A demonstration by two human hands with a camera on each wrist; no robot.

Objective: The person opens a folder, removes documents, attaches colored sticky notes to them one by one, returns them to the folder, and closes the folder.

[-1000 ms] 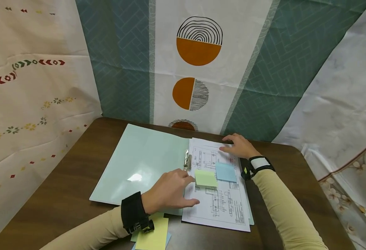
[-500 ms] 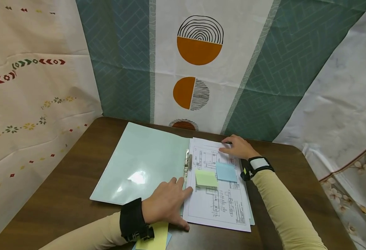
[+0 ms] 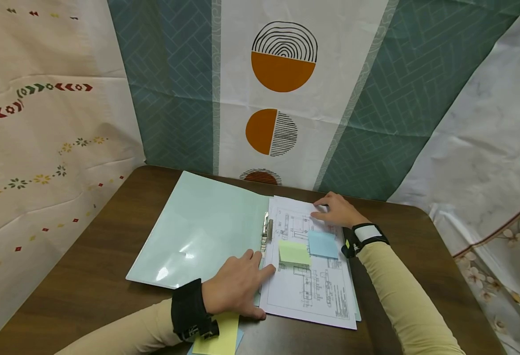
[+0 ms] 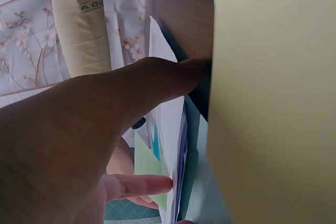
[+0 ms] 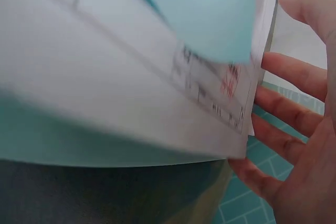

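A pale green folder (image 3: 215, 212) lies spread out on the table, with a metal clip (image 3: 266, 230) at its spine. Printed drawing sheets (image 3: 286, 296) are stacked on its right half, bearing a light green sticky note (image 3: 294, 252) and a blue sticky note (image 3: 323, 244). My left hand (image 3: 235, 286) has its fingers spread at the sheets' lower left corner. Its index fingertip meets the paper in the left wrist view, and its thumb is near the bottom edge. Fingertips of my right hand (image 3: 339, 211) touch the far edge of the sheets (image 5: 131, 61), with the fingers fairly straight.
Yellow and blue sticky notes (image 3: 225, 337) lie under my left wrist at the near side of the dark wooden table (image 3: 91, 261). Patterned curtains (image 3: 171, 88) hang behind the table's far edge and along both sides.
My left hand has come down and toward me, from over the sheets to their lower left corner. The right hand stays almost in place at the far edge.
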